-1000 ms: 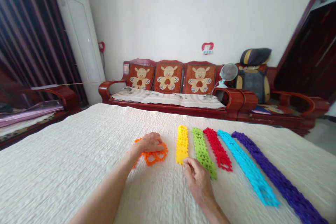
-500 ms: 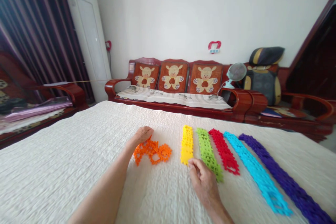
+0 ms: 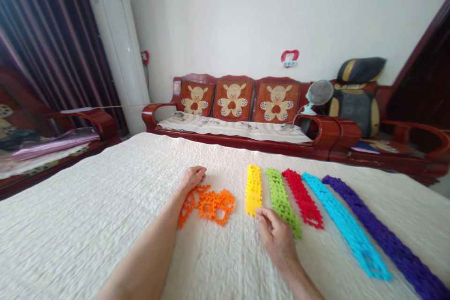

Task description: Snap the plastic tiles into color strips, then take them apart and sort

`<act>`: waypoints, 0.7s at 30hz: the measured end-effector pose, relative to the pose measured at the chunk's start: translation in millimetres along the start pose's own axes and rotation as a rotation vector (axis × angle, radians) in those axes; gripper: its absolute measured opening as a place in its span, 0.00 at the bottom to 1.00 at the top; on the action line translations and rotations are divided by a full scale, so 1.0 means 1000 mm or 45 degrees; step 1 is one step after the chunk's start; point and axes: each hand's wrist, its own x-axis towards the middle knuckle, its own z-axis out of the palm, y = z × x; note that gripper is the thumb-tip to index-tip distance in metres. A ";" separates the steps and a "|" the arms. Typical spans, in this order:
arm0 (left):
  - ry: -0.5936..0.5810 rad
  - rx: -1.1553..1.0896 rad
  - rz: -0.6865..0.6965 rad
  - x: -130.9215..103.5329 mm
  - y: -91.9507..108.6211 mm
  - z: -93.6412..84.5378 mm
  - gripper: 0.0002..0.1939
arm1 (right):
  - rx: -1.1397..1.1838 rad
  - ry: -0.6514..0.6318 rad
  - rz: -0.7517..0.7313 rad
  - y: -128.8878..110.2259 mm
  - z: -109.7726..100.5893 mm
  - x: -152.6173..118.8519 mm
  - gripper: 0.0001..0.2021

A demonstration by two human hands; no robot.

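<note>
My left hand (image 3: 195,176) is closed just behind a loose group of orange interlocking plastic tiles (image 3: 211,206). Its fingertips face away, so whatever they may hold is hidden. These tiles have toothed edges and open centres, and they overlap in a heap. My right hand (image 3: 276,234) is closed, with thumb and forefinger at the near right corner of a yellow strip of tiles (image 3: 253,192). Partly behind that hand lies a green strip of tiles (image 3: 279,192).
Right of the green strip lie a red strip (image 3: 304,199), a longer blue strip (image 3: 344,222) and a long purple strip (image 3: 383,234). All rest on a white quilted cover (image 3: 87,206). Beyond it stands a wooden sofa (image 3: 232,136) with bear cushions and a small fan (image 3: 320,93).
The orange tiles have shifted and now overlap differently. My left hand sits slightly farther back from them. My right hand stays at the yellow strip's corner; the camera view has moved a little.
</note>
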 end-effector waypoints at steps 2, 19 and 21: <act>-0.005 -0.117 -0.016 0.000 -0.002 -0.001 0.13 | -0.003 -0.005 0.000 0.000 0.000 0.000 0.10; 0.036 -0.667 -0.084 -0.006 -0.008 -0.006 0.13 | -0.098 -0.064 -0.073 -0.003 0.001 -0.001 0.08; 0.038 -0.683 -0.084 -0.006 -0.008 -0.006 0.13 | -0.103 -0.081 -0.105 -0.005 0.000 -0.002 0.08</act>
